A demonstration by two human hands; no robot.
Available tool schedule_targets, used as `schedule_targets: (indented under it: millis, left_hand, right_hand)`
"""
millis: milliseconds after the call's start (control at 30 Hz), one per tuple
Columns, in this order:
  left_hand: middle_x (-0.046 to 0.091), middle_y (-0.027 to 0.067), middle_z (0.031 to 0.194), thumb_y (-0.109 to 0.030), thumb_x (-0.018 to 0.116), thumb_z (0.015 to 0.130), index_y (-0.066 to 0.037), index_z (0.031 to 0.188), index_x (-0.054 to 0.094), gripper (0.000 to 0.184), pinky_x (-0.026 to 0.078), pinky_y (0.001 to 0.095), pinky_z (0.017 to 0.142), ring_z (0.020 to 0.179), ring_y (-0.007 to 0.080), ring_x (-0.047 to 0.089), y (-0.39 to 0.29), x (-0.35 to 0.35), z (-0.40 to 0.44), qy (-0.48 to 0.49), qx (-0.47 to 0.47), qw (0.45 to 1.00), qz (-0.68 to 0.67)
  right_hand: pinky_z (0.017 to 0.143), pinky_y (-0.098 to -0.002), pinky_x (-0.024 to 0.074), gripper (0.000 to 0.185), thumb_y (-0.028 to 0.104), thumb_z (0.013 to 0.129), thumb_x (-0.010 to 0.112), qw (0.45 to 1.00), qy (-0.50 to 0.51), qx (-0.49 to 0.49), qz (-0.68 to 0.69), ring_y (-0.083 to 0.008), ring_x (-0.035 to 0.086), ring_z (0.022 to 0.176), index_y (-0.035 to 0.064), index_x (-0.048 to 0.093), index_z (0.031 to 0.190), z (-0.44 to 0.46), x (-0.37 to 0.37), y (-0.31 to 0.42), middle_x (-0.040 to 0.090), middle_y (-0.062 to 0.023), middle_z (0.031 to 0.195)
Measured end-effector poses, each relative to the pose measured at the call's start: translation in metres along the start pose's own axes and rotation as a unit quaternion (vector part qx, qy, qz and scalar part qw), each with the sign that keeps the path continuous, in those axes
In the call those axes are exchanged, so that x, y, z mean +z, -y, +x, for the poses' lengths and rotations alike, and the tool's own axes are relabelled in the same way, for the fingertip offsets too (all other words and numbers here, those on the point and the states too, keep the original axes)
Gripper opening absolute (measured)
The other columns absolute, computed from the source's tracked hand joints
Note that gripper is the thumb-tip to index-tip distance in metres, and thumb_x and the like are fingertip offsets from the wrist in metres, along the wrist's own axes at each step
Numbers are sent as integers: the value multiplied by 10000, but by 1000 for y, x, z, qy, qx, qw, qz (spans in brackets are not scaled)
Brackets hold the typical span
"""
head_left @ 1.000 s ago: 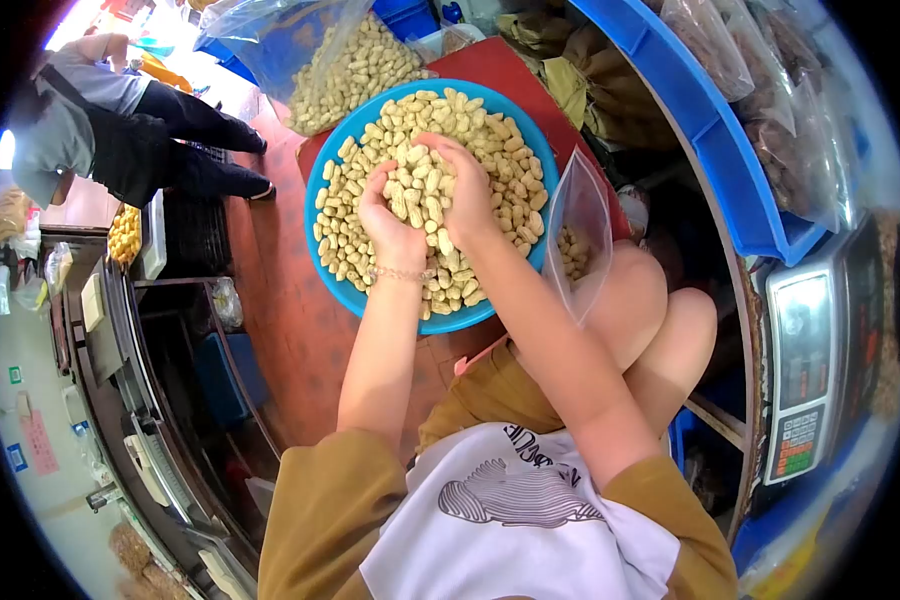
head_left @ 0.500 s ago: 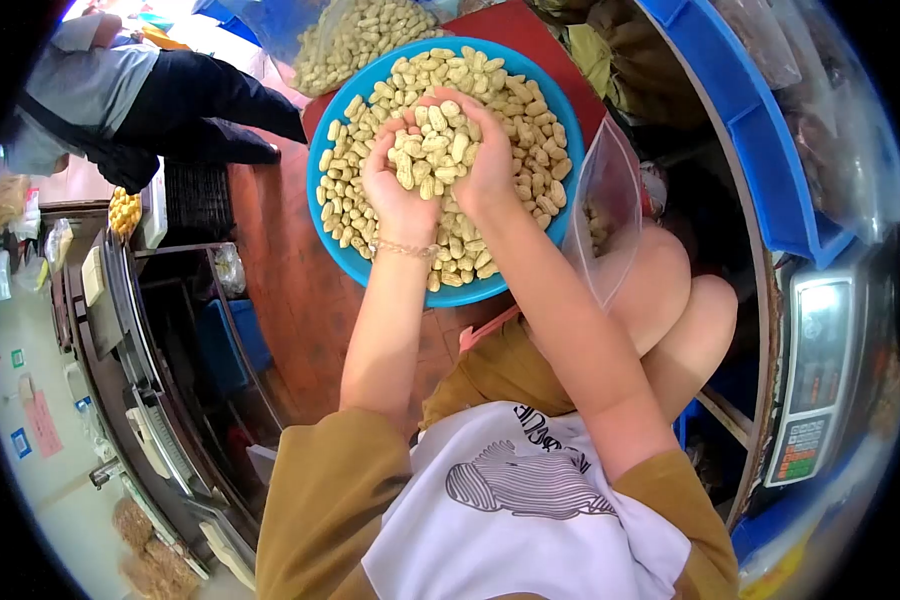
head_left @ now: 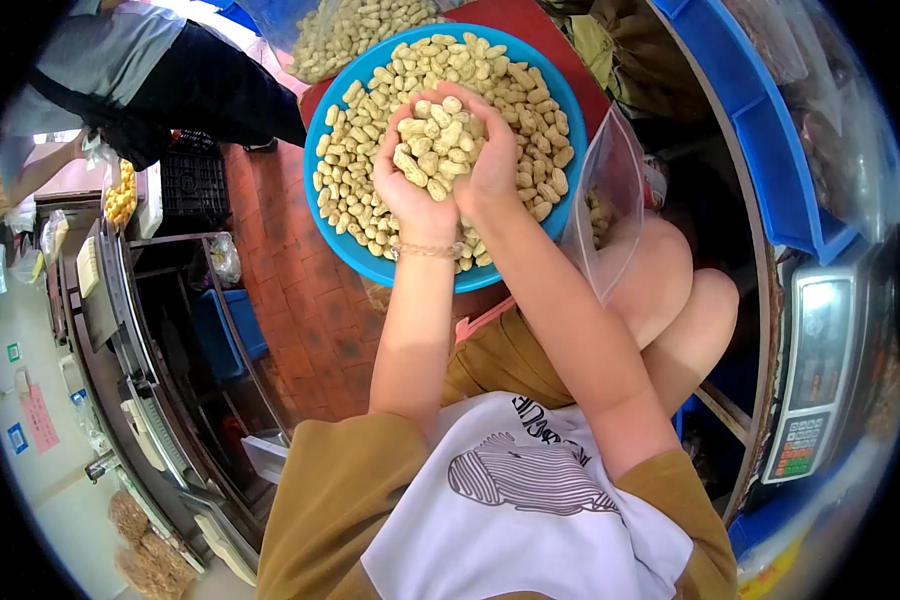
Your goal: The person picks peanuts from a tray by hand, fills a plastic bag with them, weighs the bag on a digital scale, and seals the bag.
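Observation:
My left hand (head_left: 413, 198) and my right hand (head_left: 491, 172) are cupped together above a round blue basin (head_left: 573, 108). A heap of unshelled peanuts (head_left: 438, 145) rests between the palms, with fingers curled around its far side. Many more loose peanuts (head_left: 365, 95) fill the basin beneath. My left wrist wears a thin bracelet (head_left: 425, 250). Beside my right forearm stands an open clear zip bag (head_left: 615, 190) with some peanuts low inside it.
The basin sits on a red surface (head_left: 592, 75). Behind it lies a clear bag of peanuts (head_left: 355, 35). Blue trays (head_left: 760, 130) and a digital scale (head_left: 815, 370) line the right. A person (head_left: 210, 85) stands at the left near a black crate (head_left: 192, 180).
My left hand has shifted right, closer against my right hand, narrowing the cup around the peanuts. The person at the left has moved, and an arm now reaches toward a yellow bag.

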State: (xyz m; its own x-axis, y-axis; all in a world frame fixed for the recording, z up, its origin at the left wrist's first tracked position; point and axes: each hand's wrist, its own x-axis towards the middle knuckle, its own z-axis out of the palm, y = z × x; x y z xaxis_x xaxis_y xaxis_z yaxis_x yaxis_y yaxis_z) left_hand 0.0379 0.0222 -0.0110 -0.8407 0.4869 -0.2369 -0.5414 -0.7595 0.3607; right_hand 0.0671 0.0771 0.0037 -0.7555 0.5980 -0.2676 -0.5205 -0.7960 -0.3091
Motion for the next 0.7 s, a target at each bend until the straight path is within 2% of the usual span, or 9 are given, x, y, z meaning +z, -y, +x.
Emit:
schedule_targets:
  millis: [100, 267, 300, 367, 467, 567, 633, 700]
  left_hand:
    - [537, 129, 1301, -202, 379, 952, -60, 1286, 520, 390, 406, 450, 1054, 1214, 290, 507, -5, -3, 3, 16, -30, 998, -54]
    - [422, 126, 1424, -190, 361, 956, -151, 1439, 381, 485, 349, 485, 1097, 1299, 313, 420, -2, 4, -11, 19, 23, 999, 10]
    - [403, 124, 1442, -188, 358, 956, -167, 1456, 357, 501, 340, 490, 1102, 1310, 316, 406, -3, 6, -14, 14, 32, 999, 27]
    - [402, 118, 1448, -189, 360, 955, -178, 1461, 348, 506, 334, 491, 1105, 1313, 314, 405, -5, 7, -19, 32, 23, 999, 17]
    - [403, 117, 1450, -191, 362, 955, -180, 1466, 339, 512, 328, 492, 1108, 1316, 314, 403, -10, 8, -23, 54, 10, 999, -2]
    - [426, 120, 1432, -201, 374, 966, -167, 1453, 361, 488, 328, 492, 1108, 1316, 320, 406, -12, 4, -21, 73, -11, 996, -42]
    - [458, 123, 1407, -209, 395, 986, -145, 1415, 422, 435, 339, 491, 1102, 1305, 325, 423, -12, 6, -25, 82, -8, 996, -39]
    - [433, 127, 1432, -233, 431, 985, -153, 1432, 395, 456, 334, 491, 1105, 1323, 327, 405, -11, 4, -24, 87, -7, 995, -38]
  right_hand:
    - [897, -340, 492, 324, 194, 922, 390, 1000, 1, 2, 9, -209, 608, 963, -10, 604, 1054, -4, 2, -1, 632, -114, 1020]
    - [929, -326, 473, 335, 217, 925, 421, 1000, 1, -22, -20, -195, 593, 1010, 2, 606, 1102, -14, 2, 0, 613, -91, 1061]
    - [946, -337, 469, 361, 211, 929, 395, 999, -3, -27, -27, -205, 594, 1027, -8, 598, 1132, -17, 3, 0, 620, -105, 1077]
    - [981, -360, 461, 417, 201, 937, 344, 998, -10, -36, -41, -227, 595, 1061, -28, 582, 1191, -24, 7, 0, 634, -133, 1109]
    - [1003, -370, 441, 441, 222, 947, 331, 1000, 15, -8, -25, -226, 576, 1106, -30, 553, 1234, -32, 11, 5, 617, -134, 1163]
    - [1036, -374, 411, 470, 244, 954, 323, 997, 18, -60, -43, -236, 542, 1164, -31, 520, 1280, -33, 14, 0, 580, -137, 1243]
    - [1068, -370, 374, 488, 252, 960, 315, 996, 42, -50, -53, -229, 499, 1220, -26, 482, 1325, -34, 12, 2, 528, -136, 1314]
    - [1086, -371, 354, 494, 260, 963, 320, 998, 46, -38, -37, -239, 475, 1252, -22, 469, 1341, -33, 10, 4, 500, -139, 1355]
